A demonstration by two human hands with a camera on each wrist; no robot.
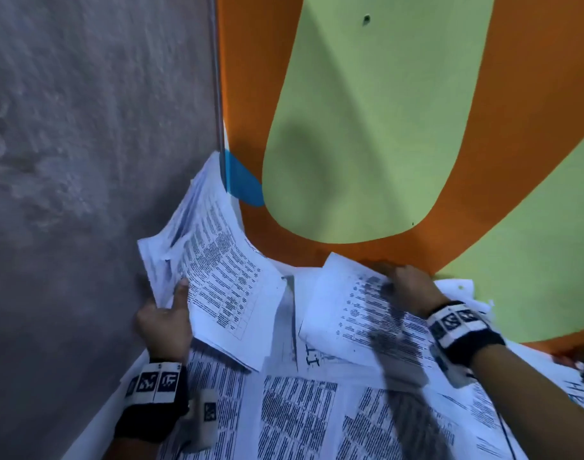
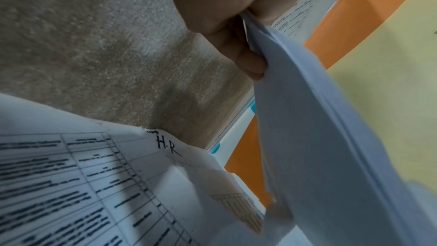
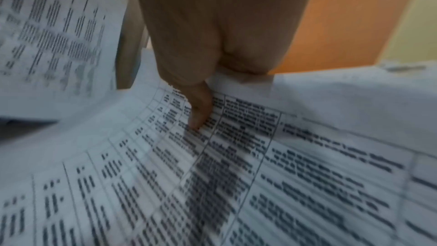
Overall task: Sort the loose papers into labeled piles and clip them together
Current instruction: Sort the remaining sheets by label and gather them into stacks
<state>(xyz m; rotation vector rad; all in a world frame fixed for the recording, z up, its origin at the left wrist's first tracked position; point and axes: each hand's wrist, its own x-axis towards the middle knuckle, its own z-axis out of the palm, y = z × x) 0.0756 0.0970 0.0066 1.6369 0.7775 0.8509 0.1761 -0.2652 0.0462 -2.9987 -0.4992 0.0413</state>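
Nearest, at 6 o'clock in the head view: loose papers (image 1: 300,413) spread flat on the desk (image 1: 367,127), some overlapping, one marked "H.R" at a corner in the left wrist view. At 8 o'clock: left hand (image 1: 164,322) raised off the desk, thumb on top and fingers (image 2: 250,63) curled under, pinching a fanned sheaf (image 1: 214,270) by its lower edge. Risks there: slack pinch, sheets sliding out and mixing back into the spread; far end sagging toward the wall at 10 o'clock. At 3 o'clock: right hand (image 1: 410,287), wrist low, thumb (image 3: 198,108) pressed on a single sheet (image 1: 357,313), fingers tucked beneath its far edge, holding it. Risk: second sheet dragged along, or a crease. No clip in sight.
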